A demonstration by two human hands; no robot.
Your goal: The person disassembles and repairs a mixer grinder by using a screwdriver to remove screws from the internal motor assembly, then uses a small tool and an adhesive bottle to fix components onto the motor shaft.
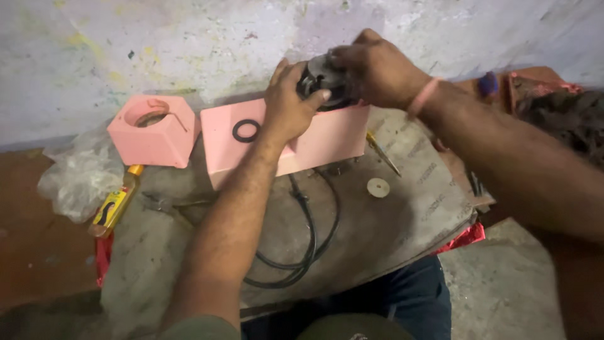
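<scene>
one dark round machine part point(324, 85) sits on top of the long pink block point(327, 135), against the wall. left hand point(289, 104) and right hand point(377, 66) both grip it, fingers curled. one black ring point(246, 130), two pink blocks counting the hollow one point(154, 129), one black cable point(308, 239), one yellow bottle point(116, 201).

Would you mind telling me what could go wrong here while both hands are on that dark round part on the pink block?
1. The dark round part sits at the top edge of the pink block, held by the left hand and right hand; a slip might send it off the back.
2. The black ring lies loose on the block and could be knocked off.
3. The black cable loops near the lap and might snag a forearm.
</scene>
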